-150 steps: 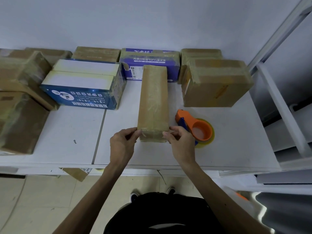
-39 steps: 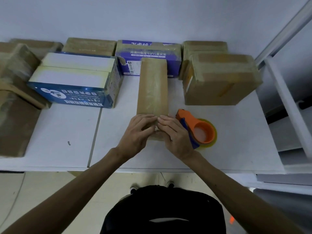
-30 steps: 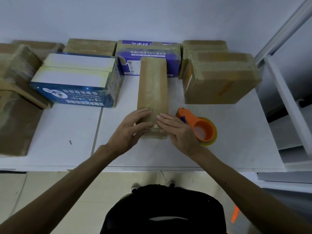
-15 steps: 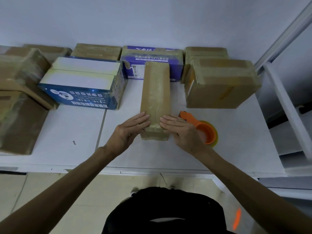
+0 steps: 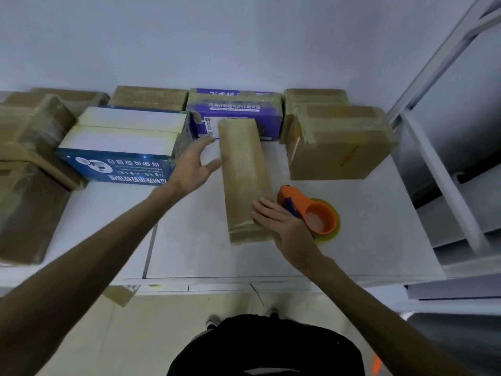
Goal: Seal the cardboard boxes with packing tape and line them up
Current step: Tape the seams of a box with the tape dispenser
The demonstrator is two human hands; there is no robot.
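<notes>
Hands lie apart, fingers straight, gripping nothing: the right hand (image 5: 282, 223) presses flat on the near end of the long taped box (image 5: 244, 172) at frame centre, probably steadying it. The tape dispenser (image 5: 311, 213) lies just right of it on the surface (image 5: 189, 253). Further up, the left hand (image 5: 195, 164) spreads beside the box's left edge, seemingly to guide it towards the sealed boxes (image 5: 235, 109) lining the wall

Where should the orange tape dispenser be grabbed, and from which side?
Probably the orange ring of the tape dispenser, from above and the right: it lies flat on the table, and the long box and right hand crowd its left.
</notes>
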